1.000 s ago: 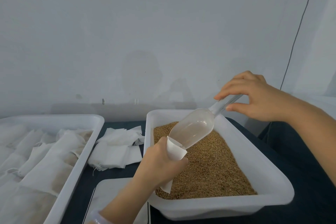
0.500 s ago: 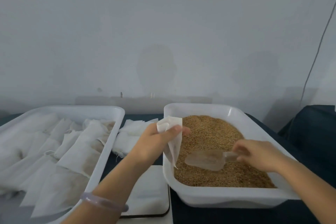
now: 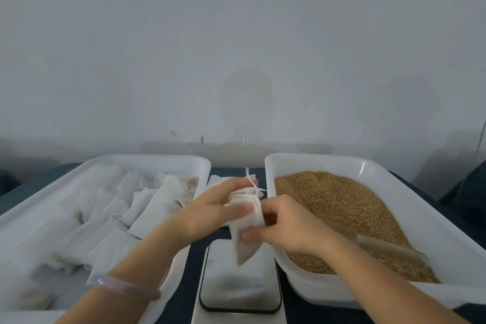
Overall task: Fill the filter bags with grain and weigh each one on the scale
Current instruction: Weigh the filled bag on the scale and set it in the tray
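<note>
A white filter bag (image 3: 247, 221) hangs above the scale (image 3: 240, 279), between both hands. My left hand (image 3: 210, 208) grips its gathered top, with a drawstring sticking up. My right hand (image 3: 284, 223) pinches the bag's right side lower down. The bag's lower tip looks darker, as if it has grain inside. The clear plastic scoop (image 3: 378, 244) lies on the grain (image 3: 342, 208) in the right white tray (image 3: 394, 173), partly hidden behind my right forearm.
A white tray (image 3: 147, 160) on the left holds several filled bags. A pile of flat unfilled bags (image 3: 218, 180) lies between the two trays, behind my hands. The table top is dark blue; a grey wall stands close behind.
My right hand has let go of the scoop, which now lies in the grain, and has come left to the bag. The bag has moved over the scale, held by both hands.
</note>
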A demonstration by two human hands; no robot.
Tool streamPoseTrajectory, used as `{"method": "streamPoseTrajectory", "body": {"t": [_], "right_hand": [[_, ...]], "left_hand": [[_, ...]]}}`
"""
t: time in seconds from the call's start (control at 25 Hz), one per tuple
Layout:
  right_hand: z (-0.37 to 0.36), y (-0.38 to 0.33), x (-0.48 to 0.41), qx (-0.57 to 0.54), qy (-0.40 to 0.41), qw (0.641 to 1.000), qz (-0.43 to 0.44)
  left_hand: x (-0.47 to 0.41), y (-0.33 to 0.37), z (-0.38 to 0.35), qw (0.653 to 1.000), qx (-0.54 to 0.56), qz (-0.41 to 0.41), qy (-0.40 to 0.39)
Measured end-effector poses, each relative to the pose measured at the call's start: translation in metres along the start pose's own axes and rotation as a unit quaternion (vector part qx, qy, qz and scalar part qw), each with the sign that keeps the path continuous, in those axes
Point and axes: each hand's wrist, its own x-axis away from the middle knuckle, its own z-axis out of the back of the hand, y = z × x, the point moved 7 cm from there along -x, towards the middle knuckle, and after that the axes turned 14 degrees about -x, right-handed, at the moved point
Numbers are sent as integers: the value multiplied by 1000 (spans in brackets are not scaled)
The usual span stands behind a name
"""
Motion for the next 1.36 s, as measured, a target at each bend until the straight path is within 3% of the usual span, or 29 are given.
{"method": "streamPoseTrajectory", "body": {"t": [0.12, 0.24, 0.44, 0.64, 0.88, 1.08, 1.36], "right_hand": [[-1, 6, 0, 117, 68, 991, 3], [-9, 2, -3, 223, 81, 971, 24], [-24, 11, -3, 319, -3, 947, -22], [-31, 11, -3, 399, -42, 916, -11], [-46, 12, -10, 479, -73, 875, 17], [-45, 16, -12, 481, -86, 872, 5], [-45, 20, -15, 478, -81, 875, 1]], "left_hand": [[5, -16, 7, 961, -269, 60, -18], [3, -27, -2, 929, -354, 87, -58], [-3, -33, -7, 867, -491, 76, -41], [-4, -35, -8, 886, -456, 80, -37], [-6, -38, -16, 842, -531, 76, -59], [-7, -40, -19, 829, -548, 87, -67], [-7, -43, -17, 845, -521, 91, -77]]}}
